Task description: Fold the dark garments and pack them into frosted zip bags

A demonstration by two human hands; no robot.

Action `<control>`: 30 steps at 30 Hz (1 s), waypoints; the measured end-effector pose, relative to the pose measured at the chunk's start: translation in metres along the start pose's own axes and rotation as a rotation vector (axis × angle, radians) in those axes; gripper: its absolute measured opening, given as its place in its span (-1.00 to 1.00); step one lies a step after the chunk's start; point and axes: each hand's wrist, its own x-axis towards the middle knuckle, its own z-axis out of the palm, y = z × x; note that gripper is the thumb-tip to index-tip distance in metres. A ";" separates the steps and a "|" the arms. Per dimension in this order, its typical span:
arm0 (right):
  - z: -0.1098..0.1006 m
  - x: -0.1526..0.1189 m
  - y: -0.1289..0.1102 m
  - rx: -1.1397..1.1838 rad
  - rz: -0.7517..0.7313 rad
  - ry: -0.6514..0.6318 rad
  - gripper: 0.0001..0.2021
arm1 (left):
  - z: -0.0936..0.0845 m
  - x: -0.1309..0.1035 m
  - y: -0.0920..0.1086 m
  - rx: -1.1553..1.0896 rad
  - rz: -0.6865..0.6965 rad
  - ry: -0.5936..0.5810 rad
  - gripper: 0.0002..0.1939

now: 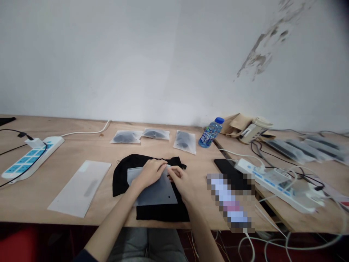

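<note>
On my screen I watch two bare hands that work close together above the middle of the wooden table (pixel 68 149). The right hand (pixel 178 178) is grasping a frosted bag (pixel 156 196) at its far right corner, with the thumb and the index finger pressed together. The left hand (pixel 154 170) reaches across the bag from the near left, and its fingertips are grasping the same far edge, very near to those of the right. A small white piece shows between the fingertips, but I cannot tell exactly what it is.

The frosted bag lies flat upon a black cloth (pixel 163 213), which spreads out beyond it on the far, left and near sides. To the left I see a whitish flat packet (pixel 81 189), well apart from the cloth. On the far side, three frosted packets with dark contents (pixel 184 141) lie in a row, and right of them stands a blue-capped bottle (pixel 210 133), which looks tilted to me. To the right of the hands there is a black flat object (pixel 229 171), and nearer, a pixelated object (pixel 229 203). Power strips rest at the left (pixel 32 156) and at the right.
</note>
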 end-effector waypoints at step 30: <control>-0.011 -0.063 -0.070 -0.442 -0.477 -0.318 -0.80 | -0.037 -0.098 -0.019 -0.385 -0.230 0.614 -0.75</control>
